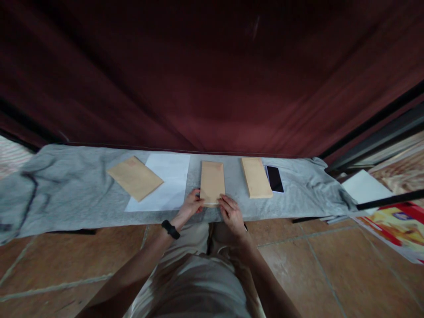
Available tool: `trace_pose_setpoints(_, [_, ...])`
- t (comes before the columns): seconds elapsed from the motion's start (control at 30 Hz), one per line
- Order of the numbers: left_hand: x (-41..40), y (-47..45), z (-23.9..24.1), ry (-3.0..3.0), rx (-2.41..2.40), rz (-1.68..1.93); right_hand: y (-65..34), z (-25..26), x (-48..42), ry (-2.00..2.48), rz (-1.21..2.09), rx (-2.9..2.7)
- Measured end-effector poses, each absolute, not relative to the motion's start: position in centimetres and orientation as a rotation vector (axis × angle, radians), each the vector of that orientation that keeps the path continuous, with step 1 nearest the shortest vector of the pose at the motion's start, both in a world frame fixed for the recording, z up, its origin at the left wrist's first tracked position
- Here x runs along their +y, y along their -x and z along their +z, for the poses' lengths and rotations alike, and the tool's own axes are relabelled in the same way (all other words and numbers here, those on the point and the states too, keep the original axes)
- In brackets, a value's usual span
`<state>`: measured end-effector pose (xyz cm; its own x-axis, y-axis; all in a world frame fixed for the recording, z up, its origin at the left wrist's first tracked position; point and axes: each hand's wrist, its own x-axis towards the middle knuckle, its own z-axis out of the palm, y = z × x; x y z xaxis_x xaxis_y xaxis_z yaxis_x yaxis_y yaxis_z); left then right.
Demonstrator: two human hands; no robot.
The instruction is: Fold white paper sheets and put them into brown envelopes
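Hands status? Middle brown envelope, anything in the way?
Left hand, right hand: fingers at near corners of middle brown envelope. Envelope over grey cloth. No obstruction seen; phone off to the right.

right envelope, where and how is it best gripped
Probably grip the right envelope by its near short end, right hand coming from the near side: it lies flat with that end closest to the hand, and the phone crowds its right long edge.

No readable text, faint mark (pixel 217 166) on middle packet (pixel 212 182), blurred logo (pixel 397 215) on red-yellow package (pixel 406 232)
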<state>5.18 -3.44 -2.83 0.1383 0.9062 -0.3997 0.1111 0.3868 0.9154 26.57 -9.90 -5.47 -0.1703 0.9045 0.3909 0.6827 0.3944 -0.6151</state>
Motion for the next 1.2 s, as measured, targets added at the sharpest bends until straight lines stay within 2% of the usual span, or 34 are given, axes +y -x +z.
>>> trace_pose_setpoints(0.23, [-2.1,-4.2,-2.2,-1.808,1.696,0.768,-26.8,-6.2,-10.6,1.343,0.28,-2.056])
trace_pose_setpoints(0.47, [5.5,-7.6,-1.0,-2.373,1.299,0.787,-26.7,-6.2,-10.4,1.313,0.27,-2.048])
trace_pose_setpoints(0.73, [11.5,-11.2,-2.5,-2.509,1.131,0.471,-26.6,-6.4,-10.3,1.3,0.261,-2.037])
trace_pose_setpoints(1.2, [10.8,-10.1,-4.5,-2.578,1.007,0.376,-26.5,-6.4,-10.2,1.305,0.271,-2.02])
